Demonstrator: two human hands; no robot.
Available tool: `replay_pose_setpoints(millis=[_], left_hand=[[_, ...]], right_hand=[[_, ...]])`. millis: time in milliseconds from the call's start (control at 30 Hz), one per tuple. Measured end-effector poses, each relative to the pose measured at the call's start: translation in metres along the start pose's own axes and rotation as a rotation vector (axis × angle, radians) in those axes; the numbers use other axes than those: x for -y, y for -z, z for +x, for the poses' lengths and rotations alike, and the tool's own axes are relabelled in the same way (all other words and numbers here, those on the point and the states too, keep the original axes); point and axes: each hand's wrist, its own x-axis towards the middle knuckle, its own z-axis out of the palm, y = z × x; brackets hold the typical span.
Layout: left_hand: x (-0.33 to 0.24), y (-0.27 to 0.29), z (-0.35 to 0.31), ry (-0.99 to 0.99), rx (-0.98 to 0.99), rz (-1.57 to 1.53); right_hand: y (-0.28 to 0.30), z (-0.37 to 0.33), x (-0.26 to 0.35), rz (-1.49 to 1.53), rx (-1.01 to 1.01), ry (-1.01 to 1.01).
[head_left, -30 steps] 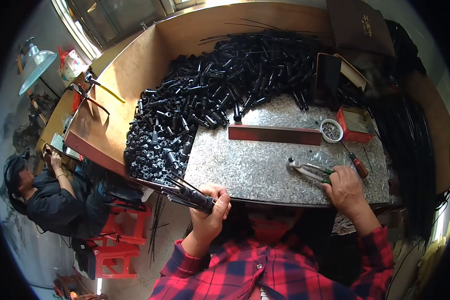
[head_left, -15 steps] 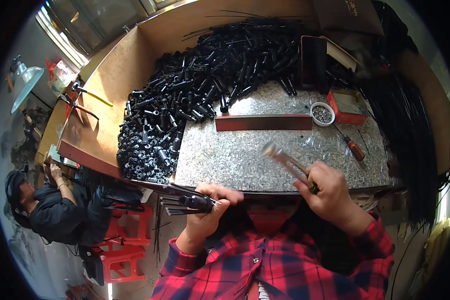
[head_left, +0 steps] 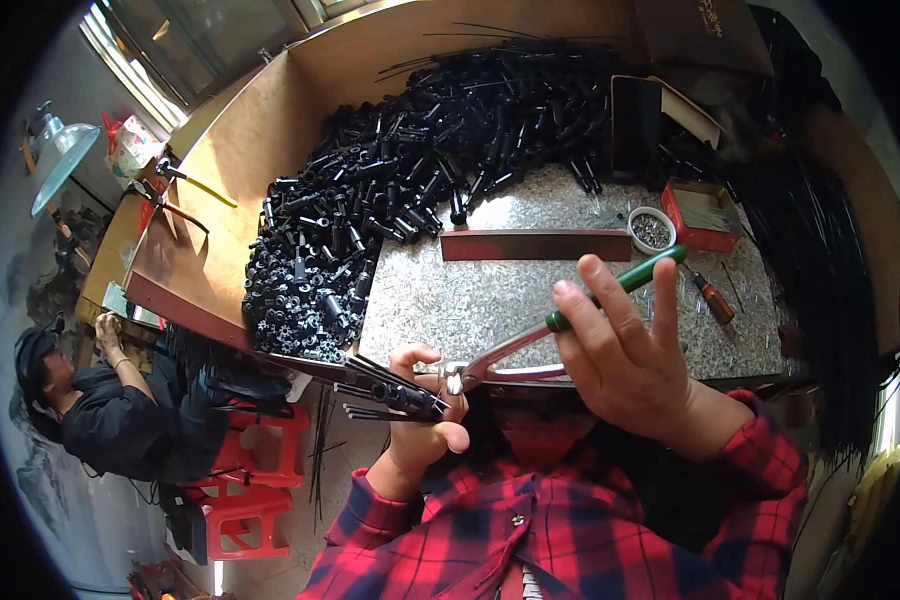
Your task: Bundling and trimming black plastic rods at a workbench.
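Observation:
My left hand (head_left: 419, 446) is closed around a black tubular part (head_left: 403, 398) with several thin black rods (head_left: 364, 412) fanning out to its left. Fine pale wire ends show at the part's right end. In my right hand (head_left: 625, 365) are pincers (head_left: 515, 347) with a green handle grip, their two arms spread apart. The fingers of that hand are stretched out along the upper handle, and the lower handle passes behind the palm. The pincers' head is right beside the wire ends and the left fingers; whether the jaws touch a wire I cannot tell.
Black tubular parts (head_left: 370, 190) lie heaped on the speckled tabletop (head_left: 420, 310). Nearby are a dark red strip (head_left: 535, 246), a bowl of small metal pieces (head_left: 652, 230), a red box (head_left: 700, 215) and a screwdriver (head_left: 712, 298). Long black rods (head_left: 820, 270) hang at right. Another person (head_left: 120, 400) sits at left.
The pincers have swung down and left from above the table to the part in my left hand. Their arms have spread, and my right fingers have stretched out from a closed grip.

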Motion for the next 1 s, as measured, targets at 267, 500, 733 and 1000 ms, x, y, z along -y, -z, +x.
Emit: replay_pose_setpoints(millis=[267,500,733,1000], left_hand=[[0.005,0.006,-0.002,0.070,-0.097,0.123],[0.009,0.011,-0.004,0.072,-0.114,0.137],[0.014,0.025,-0.011,0.085,-0.158,0.150],[0.001,0.037,-0.010,0.164,0.116,-0.041]], right_hand=[[0.004,-0.003,0.005,0.046,0.051,-0.017],[0.001,0.001,0.013,0.031,0.077,0.052],[0.008,-0.009,0.019,0.497,0.455,-0.131],[0.021,-0.010,0.026,1.062,0.906,-0.253]])
